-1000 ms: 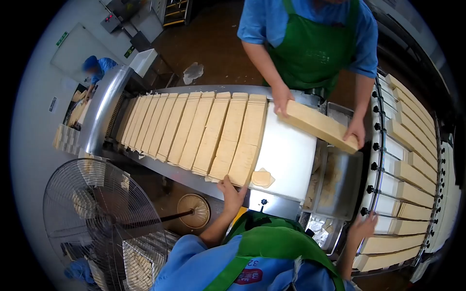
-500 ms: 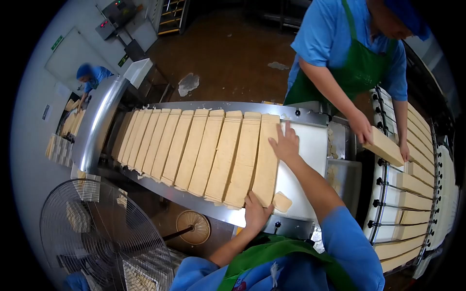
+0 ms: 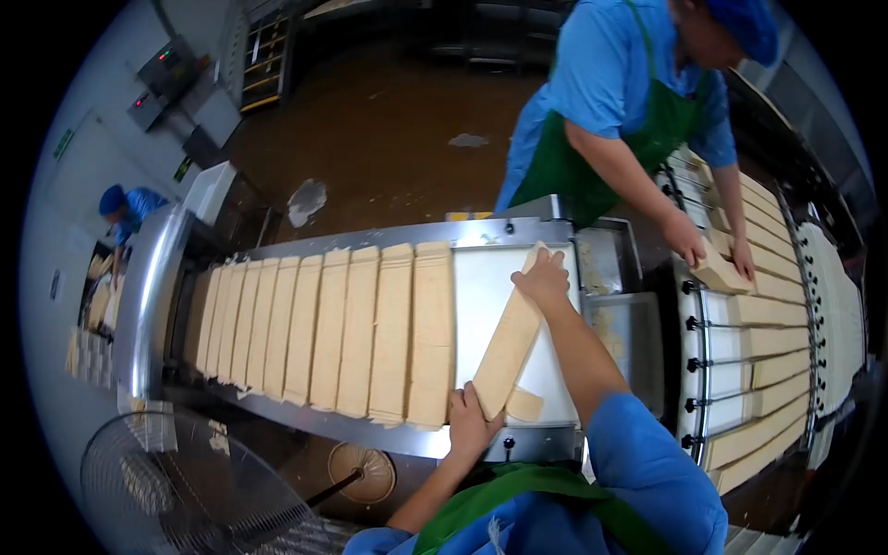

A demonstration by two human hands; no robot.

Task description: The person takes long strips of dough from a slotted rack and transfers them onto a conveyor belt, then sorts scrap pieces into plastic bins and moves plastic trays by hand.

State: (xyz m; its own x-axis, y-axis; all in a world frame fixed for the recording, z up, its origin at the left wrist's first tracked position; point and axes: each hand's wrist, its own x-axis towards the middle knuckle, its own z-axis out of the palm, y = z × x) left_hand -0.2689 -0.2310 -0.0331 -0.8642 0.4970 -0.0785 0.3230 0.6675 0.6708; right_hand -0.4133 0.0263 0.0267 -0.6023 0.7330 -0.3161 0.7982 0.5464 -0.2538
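Note:
A long, pale yellow layered slab lies slanted across the white belt, apart from the row. My right hand grips its far end, thumb on one side and fingers over the other. At the near end, my left hand holds the slab's left corner. Beside that end sits a small loose square piece of the same material. To the left, a row of similar slabs stands side by side on the conveyor.
Across the conveyor, a co-worker in a green apron holds a slab over a second line with metal rods. Grey trays stand between the lines. A caged fan is at lower left; another person works far left.
The end slab has come away from the row, moving right and turning aslant in both my hands. The co-worker's slab is lower, over the second line. My view has shifted.

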